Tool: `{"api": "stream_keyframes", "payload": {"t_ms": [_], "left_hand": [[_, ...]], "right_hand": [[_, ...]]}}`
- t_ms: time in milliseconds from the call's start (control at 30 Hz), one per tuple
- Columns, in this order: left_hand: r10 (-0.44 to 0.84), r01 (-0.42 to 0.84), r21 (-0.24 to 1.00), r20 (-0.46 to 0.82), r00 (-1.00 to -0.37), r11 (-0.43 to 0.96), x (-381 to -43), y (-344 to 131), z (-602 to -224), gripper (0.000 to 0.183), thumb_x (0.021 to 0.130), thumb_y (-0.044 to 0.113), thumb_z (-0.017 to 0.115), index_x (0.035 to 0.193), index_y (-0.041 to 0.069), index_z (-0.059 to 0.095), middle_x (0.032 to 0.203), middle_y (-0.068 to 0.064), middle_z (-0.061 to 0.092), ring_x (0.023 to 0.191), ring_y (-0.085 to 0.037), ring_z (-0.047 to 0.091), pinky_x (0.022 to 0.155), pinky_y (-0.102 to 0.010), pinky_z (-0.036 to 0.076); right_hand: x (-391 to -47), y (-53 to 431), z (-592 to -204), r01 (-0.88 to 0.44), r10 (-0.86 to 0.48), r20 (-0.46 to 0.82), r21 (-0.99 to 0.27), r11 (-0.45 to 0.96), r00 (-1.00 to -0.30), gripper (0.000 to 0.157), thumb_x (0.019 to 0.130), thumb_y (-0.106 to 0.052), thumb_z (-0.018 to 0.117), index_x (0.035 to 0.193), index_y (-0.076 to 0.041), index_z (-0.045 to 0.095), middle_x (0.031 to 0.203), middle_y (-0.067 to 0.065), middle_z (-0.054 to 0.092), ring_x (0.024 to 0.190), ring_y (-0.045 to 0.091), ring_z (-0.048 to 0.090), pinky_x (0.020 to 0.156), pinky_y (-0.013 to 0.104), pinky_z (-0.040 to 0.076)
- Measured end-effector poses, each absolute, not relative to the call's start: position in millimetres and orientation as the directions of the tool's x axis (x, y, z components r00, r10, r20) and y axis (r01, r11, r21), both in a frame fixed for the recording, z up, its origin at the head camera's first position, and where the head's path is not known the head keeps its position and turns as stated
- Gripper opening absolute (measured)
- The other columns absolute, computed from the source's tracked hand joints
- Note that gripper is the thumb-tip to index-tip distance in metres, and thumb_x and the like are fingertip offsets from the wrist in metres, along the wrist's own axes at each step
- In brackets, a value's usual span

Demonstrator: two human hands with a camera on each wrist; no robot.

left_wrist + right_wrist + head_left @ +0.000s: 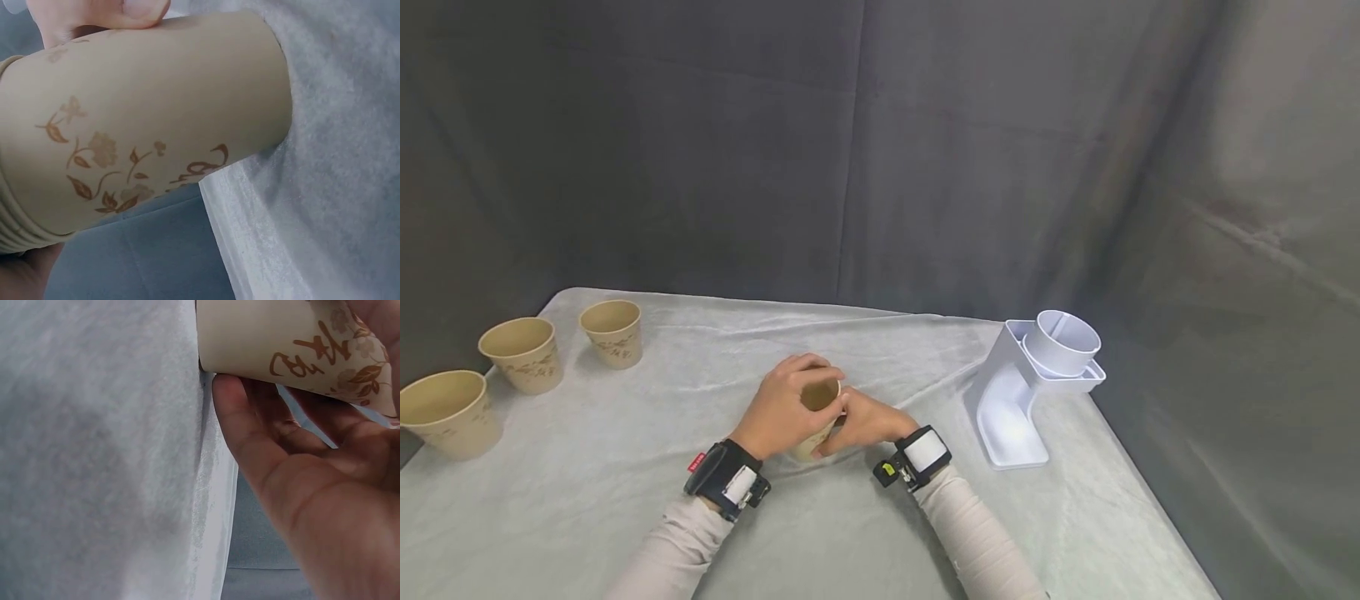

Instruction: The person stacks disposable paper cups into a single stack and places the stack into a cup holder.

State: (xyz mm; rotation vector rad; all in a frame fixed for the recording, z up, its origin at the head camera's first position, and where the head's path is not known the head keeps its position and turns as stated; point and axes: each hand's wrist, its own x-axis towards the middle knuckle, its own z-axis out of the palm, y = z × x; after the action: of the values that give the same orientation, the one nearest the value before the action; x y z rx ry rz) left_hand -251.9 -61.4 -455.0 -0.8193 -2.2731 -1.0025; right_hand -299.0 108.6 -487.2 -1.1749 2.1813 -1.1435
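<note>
On the table (850,533), left hand (790,408) grips round the top and right hand (874,418) curls round the side near the base, so the cup stack (156,112) is right between them. Mouth's up, long axis pretty much vertical.

Looks like a curtained-off recording corner, possibly in a lab or studio. Has plain, dark grey drapes (715,167) hung along the back and both sides, a pale, cloth-covered table (850,533) set between, and small wrist-worn cameras (887,472) strapped on.
</note>
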Motion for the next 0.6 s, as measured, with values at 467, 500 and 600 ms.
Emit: {"api": "stream_keyframes", "payload": {"t_ms": [467, 500, 600], "left_hand": [[0.341, 0.678, 0.526, 0.6, -0.723, 0.513, -252.3, -69.0, -451.2, 0.032, 0.088, 0.041, 0.054, 0.112, 0.021, 0.062, 0.11, 0.008, 0.056, 0.105, -0.01, 0.051, 0.089, -0.037, 0.045], [0.337, 0.675, 0.531, 0.599, -0.727, 0.512, -253.0, -71.5, -450.1, 0.033, 0.089, 0.042, 0.052, 0.113, 0.021, 0.062, 0.11, 0.008, 0.056, 0.106, -0.01, 0.051, 0.09, -0.037, 0.045], [0.307, 0.671, 0.529, 0.617, -0.724, 0.519, -256.7, -82.9, -446.3, 0.035, 0.091, 0.043, 0.048, 0.114, 0.02, 0.061, 0.112, 0.007, 0.056, 0.107, -0.011, 0.051, 0.091, -0.037, 0.044]], "right_hand": [[-299.4, 109.5, -488.3, -0.449, -0.811, 0.017, -0.84, 0.306, -0.585, 0.07, 0.063, -0.02, 0.082, 0.122, -0.02, 0.044, 0.113, 0.0, 0.057, 0.099, 0.014, 0.057, 0.084, 0.031, 0.049], [-299.0, 109.5, -487.7, -0.445, -0.814, 0.025, -0.847, 0.291, -0.58, 0.073, 0.063, -0.017, 0.082, 0.124, -0.019, 0.042, 0.114, 0.001, 0.057, 0.101, 0.015, 0.057, 0.085, 0.031, 0.049], [-295.5, 109.3, -483.0, -0.438, -0.818, 0.049, -0.862, 0.256, -0.574, 0.079, 0.062, -0.01, 0.082, 0.128, -0.015, 0.039, 0.117, 0.003, 0.056, 0.104, 0.015, 0.056, 0.089, 0.032, 0.047]]}}
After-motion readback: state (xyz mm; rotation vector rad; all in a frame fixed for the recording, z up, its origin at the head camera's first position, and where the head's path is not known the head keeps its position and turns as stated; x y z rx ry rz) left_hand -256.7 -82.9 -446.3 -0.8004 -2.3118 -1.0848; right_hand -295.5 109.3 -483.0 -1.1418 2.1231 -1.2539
